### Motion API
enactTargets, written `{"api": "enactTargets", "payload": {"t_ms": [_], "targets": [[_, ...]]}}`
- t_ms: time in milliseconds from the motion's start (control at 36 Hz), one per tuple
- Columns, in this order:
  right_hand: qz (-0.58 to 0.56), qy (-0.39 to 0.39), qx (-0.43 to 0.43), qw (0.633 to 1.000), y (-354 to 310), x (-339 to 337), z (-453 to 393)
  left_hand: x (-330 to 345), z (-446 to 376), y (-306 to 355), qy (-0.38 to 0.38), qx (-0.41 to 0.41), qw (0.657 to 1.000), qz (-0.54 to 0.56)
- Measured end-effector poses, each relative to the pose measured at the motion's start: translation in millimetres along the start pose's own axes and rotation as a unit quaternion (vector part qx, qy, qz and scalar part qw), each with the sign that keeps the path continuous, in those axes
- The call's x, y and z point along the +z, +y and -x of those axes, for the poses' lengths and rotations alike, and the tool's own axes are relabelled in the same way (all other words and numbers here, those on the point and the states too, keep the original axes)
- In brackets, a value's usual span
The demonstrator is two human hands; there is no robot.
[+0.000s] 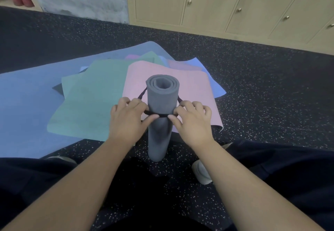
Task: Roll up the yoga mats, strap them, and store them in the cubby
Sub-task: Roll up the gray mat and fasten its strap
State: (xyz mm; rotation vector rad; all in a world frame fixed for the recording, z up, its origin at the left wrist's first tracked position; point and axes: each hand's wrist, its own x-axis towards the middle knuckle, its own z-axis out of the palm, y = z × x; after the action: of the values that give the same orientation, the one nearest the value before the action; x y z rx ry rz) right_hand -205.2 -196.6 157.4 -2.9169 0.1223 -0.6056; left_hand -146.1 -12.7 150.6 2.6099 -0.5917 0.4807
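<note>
Grey rolled mat (160, 115) is stood upright so black strap (155, 114) can be cinched; strap is pinched by left hand (129, 120) and right hand (192, 122).

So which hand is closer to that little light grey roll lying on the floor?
Right. The right hand pinches the black strap above and left of the small roll; the left hand is farther, beyond the upright grey mat.

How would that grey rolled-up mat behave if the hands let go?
The grey rolled mat stands tall and narrow on end, so it would probably tip, then roll. It looks like soft foam, likely light. The black strap may keep it coiled.
</note>
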Motion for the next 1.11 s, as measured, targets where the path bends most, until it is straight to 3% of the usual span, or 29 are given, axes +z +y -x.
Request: {"api": "enactTargets", "payload": {"t_ms": [139, 306, 694, 972, 1111], "targets": [[-0.034, -0.108, 0.051, 0.992, 5.1, -2.4, -10.4, 5.0, -7.5, 3.1, -0.07, -0.046, 0.996, 0.04], [-0.06, -0.168, 0.081, 0.981, 7.4, 2.6, -16.0, 11.9, -11.8, 3.1, -0.109, -0.09, 0.987, 0.074], [-0.08, -0.222, 0.109, 0.966, 13.2, 16.3, -9.1, 27.0, -4.2, -6.2, -0.178, -0.149, 0.965, 0.125], [-0.062, -0.265, 0.126, 0.954, 18.3, 21.1, -6.5, 33.6, 2.0, -7.3, -0.225, -0.127, 0.962, 0.09], [-0.063, -0.261, 0.13, 0.954, 18.1, 20.3, -7.1, 29.7, -0.7, -4.9, -0.208, -0.088, 0.971, 0.076]]}}
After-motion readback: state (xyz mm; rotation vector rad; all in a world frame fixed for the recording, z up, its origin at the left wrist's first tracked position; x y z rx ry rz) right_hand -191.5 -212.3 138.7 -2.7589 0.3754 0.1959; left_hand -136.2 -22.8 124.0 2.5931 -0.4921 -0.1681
